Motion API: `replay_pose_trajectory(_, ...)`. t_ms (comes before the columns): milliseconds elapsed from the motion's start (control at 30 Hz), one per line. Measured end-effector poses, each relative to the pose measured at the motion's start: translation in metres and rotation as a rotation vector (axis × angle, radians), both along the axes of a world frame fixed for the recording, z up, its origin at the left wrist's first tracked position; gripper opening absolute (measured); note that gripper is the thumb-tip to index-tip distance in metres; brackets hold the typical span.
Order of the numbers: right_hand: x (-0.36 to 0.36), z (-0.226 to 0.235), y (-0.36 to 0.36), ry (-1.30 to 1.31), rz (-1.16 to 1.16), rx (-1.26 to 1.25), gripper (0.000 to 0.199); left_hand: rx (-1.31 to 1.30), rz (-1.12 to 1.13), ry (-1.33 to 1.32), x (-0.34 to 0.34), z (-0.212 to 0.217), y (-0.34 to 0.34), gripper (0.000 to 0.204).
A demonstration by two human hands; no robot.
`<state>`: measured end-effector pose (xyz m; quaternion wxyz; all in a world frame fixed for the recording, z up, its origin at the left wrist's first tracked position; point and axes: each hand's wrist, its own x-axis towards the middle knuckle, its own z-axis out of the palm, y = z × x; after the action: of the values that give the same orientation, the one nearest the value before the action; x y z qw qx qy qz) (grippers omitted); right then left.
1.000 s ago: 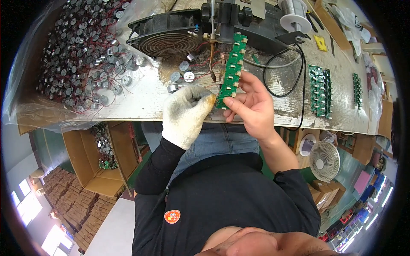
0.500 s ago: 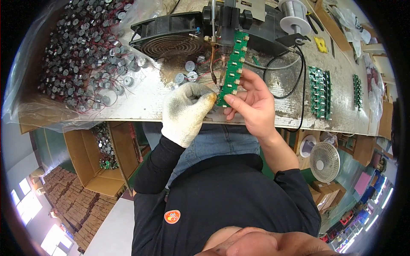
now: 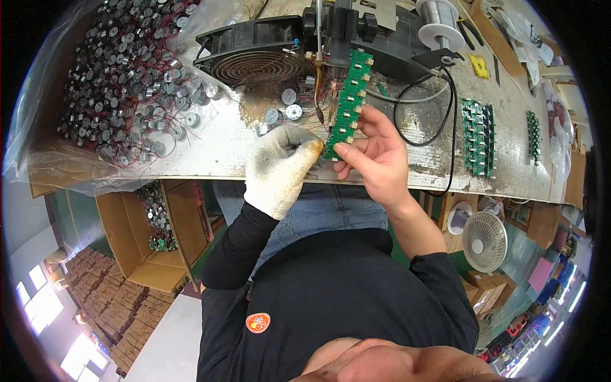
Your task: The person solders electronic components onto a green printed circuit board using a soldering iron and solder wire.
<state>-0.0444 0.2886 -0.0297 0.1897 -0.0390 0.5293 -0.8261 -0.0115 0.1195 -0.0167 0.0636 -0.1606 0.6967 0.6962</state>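
Note:
My right hand (image 3: pixel 379 153), bare, pinches the lower end of a long green circuit board strip (image 3: pixel 350 105) between thumb and fingers. The strip stands tilted, its upper end leaning right, with small light connectors along it. In a white knitted glove, my left hand (image 3: pixel 280 167) has thumb and forefinger pressed together beside the strip's lower left edge; whatever they hold is hidden. Just above the glove, the dark tip of a soldering iron (image 3: pixel 319 113) points down left of the strip. Several small round metal motors (image 3: pixel 293 112) lie on the bench near the glove.
A large heap of wired motors (image 3: pixel 127 70) covers the bench's left. Behind the hands stands a black fan (image 3: pixel 254 67); a solder wire spool (image 3: pixel 439 28) is at back right. Stacked green boards (image 3: pixel 477 137) and a looped black cable (image 3: pixel 450 121) lie right. An open carton (image 3: pixel 153 270) sits below left.
My left hand has shifted slightly right, still closed. The board strip and right hand have barely moved. The loose motors near the glove sit slightly farther right in view.

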Motion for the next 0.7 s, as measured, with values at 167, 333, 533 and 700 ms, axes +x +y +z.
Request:
replay_pose_trajectory(167, 0.001, 0.0, -0.001, -0.012, -0.001, 0.006, 0.057, 0.062, 0.078, 0.013, 0.0, 0.0, 0.005, 0.014)
replay_pose_trajectory(333, 0.001, 0.004, -0.002, -0.003, 0.003, 0.016, 0.055, 0.042, 0.092, 0.055, -0.001, -0.006, 0.005, 0.015)
replay_pose_trajectory(533, 0.001, 0.003, -0.003, 0.01, -0.012, -0.002, 0.054, -0.051, 0.086, 0.065, -0.003, -0.001, 0.005, 0.015)
replay_pose_trajectory(700, 0.002, 0.004, -0.002, 0.029, -0.011, -0.002, 0.054, -0.125, 0.063, 0.076, -0.004, 0.005, 0.006, 0.015)
